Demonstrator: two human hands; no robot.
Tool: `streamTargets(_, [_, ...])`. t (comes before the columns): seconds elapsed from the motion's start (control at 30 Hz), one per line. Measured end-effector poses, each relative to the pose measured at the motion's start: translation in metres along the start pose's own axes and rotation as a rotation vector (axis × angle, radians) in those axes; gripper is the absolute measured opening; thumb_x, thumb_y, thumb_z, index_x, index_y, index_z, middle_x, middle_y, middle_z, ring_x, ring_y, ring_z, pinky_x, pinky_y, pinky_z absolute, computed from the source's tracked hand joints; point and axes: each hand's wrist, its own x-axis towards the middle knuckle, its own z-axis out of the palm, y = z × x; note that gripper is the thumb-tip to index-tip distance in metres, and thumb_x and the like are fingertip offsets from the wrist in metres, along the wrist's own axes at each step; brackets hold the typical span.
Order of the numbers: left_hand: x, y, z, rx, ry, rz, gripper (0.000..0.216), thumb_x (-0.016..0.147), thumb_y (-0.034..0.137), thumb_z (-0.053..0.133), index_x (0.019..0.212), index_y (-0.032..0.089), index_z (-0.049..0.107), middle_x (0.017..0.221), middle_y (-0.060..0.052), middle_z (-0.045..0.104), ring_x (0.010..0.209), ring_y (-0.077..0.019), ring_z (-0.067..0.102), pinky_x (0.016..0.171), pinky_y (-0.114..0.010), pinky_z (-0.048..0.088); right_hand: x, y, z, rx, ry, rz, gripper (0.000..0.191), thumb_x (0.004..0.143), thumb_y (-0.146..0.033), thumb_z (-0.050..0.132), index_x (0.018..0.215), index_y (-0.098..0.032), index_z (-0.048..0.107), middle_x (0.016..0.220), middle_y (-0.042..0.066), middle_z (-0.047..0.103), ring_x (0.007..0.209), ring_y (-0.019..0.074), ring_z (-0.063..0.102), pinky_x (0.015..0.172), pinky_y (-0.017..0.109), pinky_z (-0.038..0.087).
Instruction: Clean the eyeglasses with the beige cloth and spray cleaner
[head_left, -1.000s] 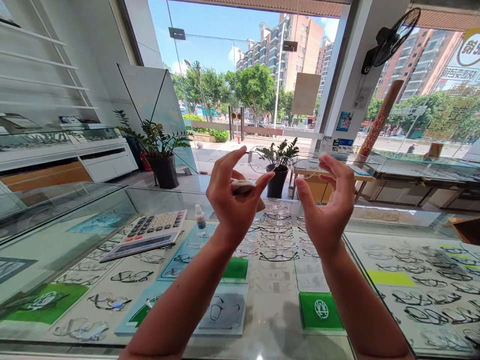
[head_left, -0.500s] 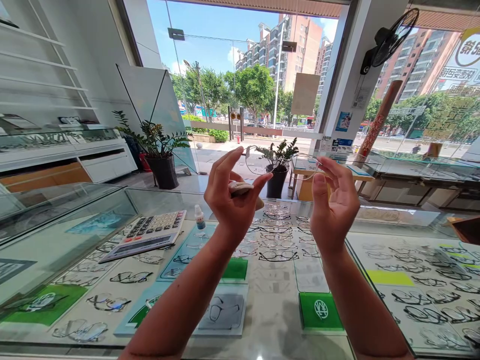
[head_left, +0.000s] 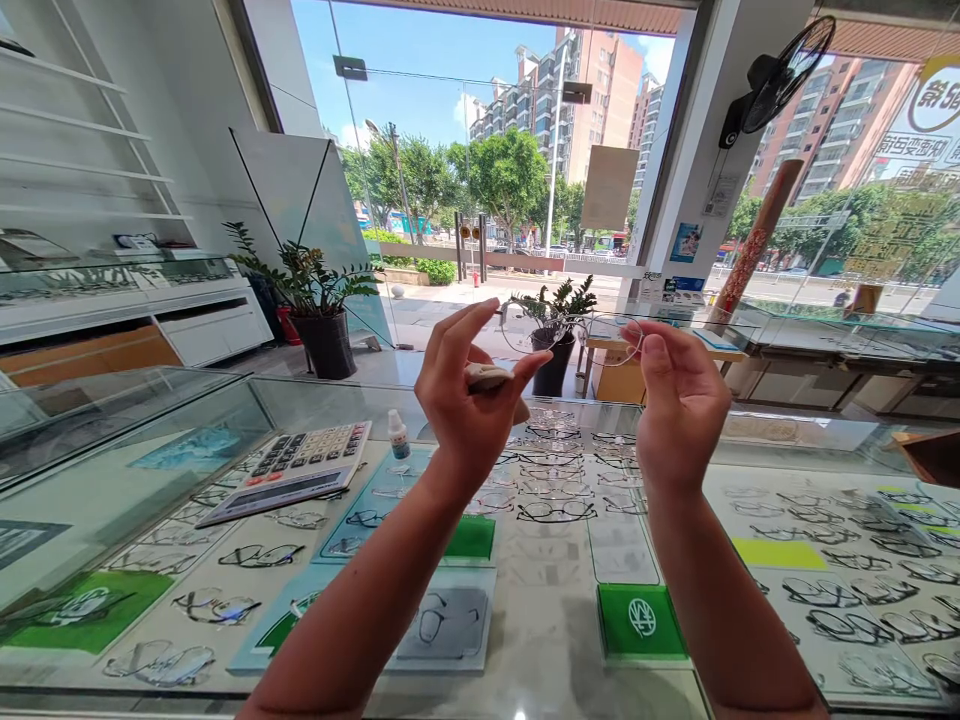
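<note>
Thin-rimmed eyeglasses are held up in front of me between both hands. My left hand grips their left side, index fingertip at the outer corner and thumb by the lower rim. A pale, flat folded piece, perhaps a cloth, is tucked in that same palm. At the other end, my right hand pinches the frame's right corner between thumb and fingers, which partly cover it. Under the hands is a glass display counter with rows of spectacles visible through it.
A large calculator and a small white bottle stand on the counter to the left. Green cards and a tray with a glasses picture are nearer. Beyond are potted plants and a glass front; a fan hangs upper right.
Both hands and the eyeglasses have shifted slightly right. My right hand has turned a little, its thumb now pressed closer to the fingers at the frame's corner.
</note>
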Motion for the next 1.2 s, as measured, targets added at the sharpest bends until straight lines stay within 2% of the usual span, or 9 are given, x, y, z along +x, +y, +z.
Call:
streamTargets(0.13, [0.0, -0.001, 0.001, -0.027, 0.027, 0.027, 0.058, 0.084, 0.043, 0.094, 0.135, 0.031, 0.068, 0.131, -0.006, 0.075, 0.073, -0.0137, 0.061, 0.073, -0.036, 0.056, 0.001, 0.004, -0.001, 0.04, -0.017, 0.031, 0.018, 0.104, -0.041, 0.066, 0.111, -0.026, 0.076, 0.111, 0.005, 0.081, 0.107, 0.0234, 0.08, 0.097, 0.046, 0.065])
streamTargets(0.33, [-0.003, -0.003, 0.006, -0.057, -0.015, -0.1, 0.057, 0.084, 0.048, 0.093, 0.132, 0.032, 0.069, 0.127, -0.004, 0.076, 0.067, -0.0126, 0.057, 0.066, -0.034, 0.052, 0.003, 0.005, -0.001, 0.177, -0.051, 0.134, 0.017, 0.102, -0.042, 0.069, 0.108, -0.026, 0.074, 0.108, 0.004, 0.081, 0.105, 0.0232, 0.081, 0.098, 0.047, 0.066])
streamTargets(0.53, [-0.006, -0.005, 0.009, -0.066, -0.037, -0.147, 0.057, 0.084, 0.049, 0.093, 0.132, 0.031, 0.069, 0.131, -0.005, 0.076, 0.07, -0.0134, 0.059, 0.062, -0.033, 0.05, 0.005, 0.005, -0.001, 0.227, -0.088, 0.21, 0.019, 0.102, -0.043, 0.066, 0.11, -0.026, 0.072, 0.112, 0.006, 0.081, 0.108, 0.0239, 0.081, 0.101, 0.048, 0.065])
streamTargets(0.77, [-0.006, 0.001, 0.007, -0.03, -0.028, -0.131, 0.057, 0.085, 0.046, 0.093, 0.134, 0.031, 0.069, 0.128, -0.006, 0.074, 0.075, -0.0151, 0.061, 0.067, -0.034, 0.053, 0.008, 0.01, -0.003, 0.354, -0.088, 0.321, 0.02, 0.095, -0.042, 0.073, 0.106, -0.026, 0.073, 0.107, 0.005, 0.082, 0.104, 0.0231, 0.081, 0.103, 0.05, 0.064])
streamTargets(0.93, [-0.004, 0.004, 0.006, -0.011, -0.018, -0.108, 0.055, 0.084, 0.043, 0.094, 0.132, 0.031, 0.071, 0.121, -0.006, 0.074, 0.082, -0.0176, 0.064, 0.074, -0.036, 0.056, 0.011, 0.018, -0.004, 0.321, -0.104, 0.394, 0.024, 0.094, -0.045, 0.075, 0.108, -0.025, 0.073, 0.11, 0.006, 0.083, 0.102, 0.0231, 0.08, 0.105, 0.051, 0.064])
streamTargets(1.07, [-0.004, 0.001, 0.008, -0.042, -0.05, -0.161, 0.053, 0.086, 0.043, 0.092, 0.133, 0.03, 0.07, 0.123, -0.007, 0.075, 0.094, -0.0206, 0.07, 0.075, -0.036, 0.057, 0.01, 0.017, -0.005, 0.286, -0.129, 0.344, 0.025, 0.097, -0.046, 0.072, 0.11, -0.025, 0.073, 0.112, 0.006, 0.082, 0.105, 0.0229, 0.08, 0.104, 0.05, 0.065])
streamTargets(1.2, [-0.006, -0.004, 0.011, -0.09, -0.098, -0.2, 0.054, 0.087, 0.039, 0.09, 0.136, 0.032, 0.068, 0.129, -0.007, 0.076, 0.083, -0.0165, 0.069, 0.07, -0.033, 0.056, 0.008, 0.01, -0.005, 0.222, -0.113, 0.236, 0.023, 0.099, -0.046, 0.068, 0.109, -0.025, 0.072, 0.111, 0.007, 0.081, 0.106, 0.0235, 0.079, 0.102, 0.05, 0.065])
